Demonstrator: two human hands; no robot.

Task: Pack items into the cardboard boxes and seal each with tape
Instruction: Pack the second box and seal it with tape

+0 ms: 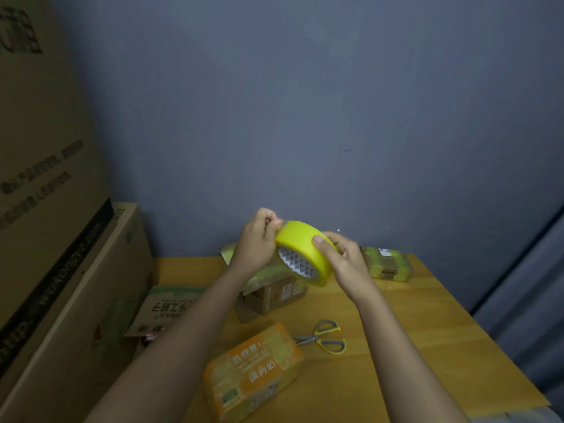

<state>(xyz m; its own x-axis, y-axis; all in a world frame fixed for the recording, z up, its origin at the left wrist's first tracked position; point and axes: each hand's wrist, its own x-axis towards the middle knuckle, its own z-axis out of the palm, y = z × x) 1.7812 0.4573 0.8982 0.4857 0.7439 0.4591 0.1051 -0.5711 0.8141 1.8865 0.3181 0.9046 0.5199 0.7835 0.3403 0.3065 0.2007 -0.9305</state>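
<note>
Both hands are up above the worktop [427, 303]: the right hand [341, 257] is wrapped round the yellow tape roll [300, 245] while the left hand [259, 236] pinches at its upper rim, apparently picking for the free end. The risk here is that the end slips from the fingertips and sticks back down, or tears off narrow (thin film, a nail-tip hold). The roll's core axis tilts down toward the camera, its patterned core facing us, with the half-open cardboard box [274, 293] waiting just beneath.
</note>
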